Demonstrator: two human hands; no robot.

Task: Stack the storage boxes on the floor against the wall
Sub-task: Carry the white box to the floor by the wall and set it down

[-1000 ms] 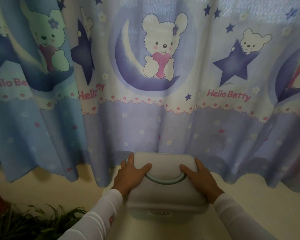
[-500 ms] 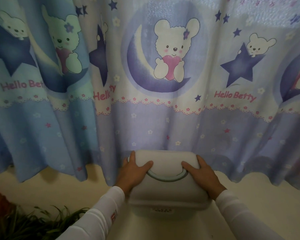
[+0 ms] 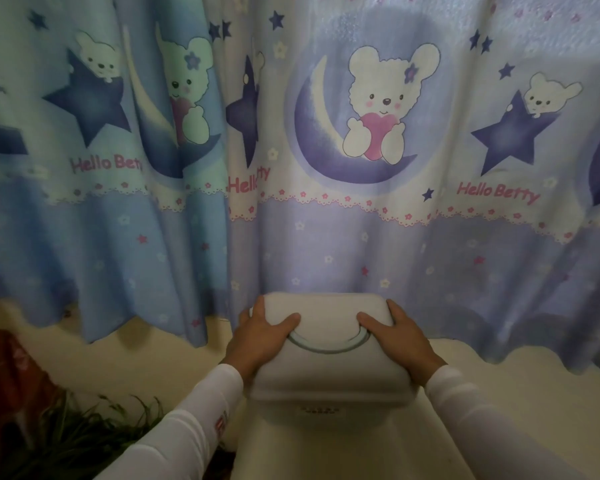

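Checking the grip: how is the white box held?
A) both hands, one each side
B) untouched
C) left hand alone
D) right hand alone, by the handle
A: the left hand and the right hand each grip one side of the storage box, thumbs on its lid.

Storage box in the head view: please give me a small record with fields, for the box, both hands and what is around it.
box: pale storage box, lid closed, curved handle lying flat in the lid
below: larger white surface, perhaps another box; contact unclear
left hand: left hand holds the box's left edge, thumb on the lid
right hand: right hand holds the right edge, thumb on the lid
behind: blue curtain with bear print, directly behind the box
lower left: green plant
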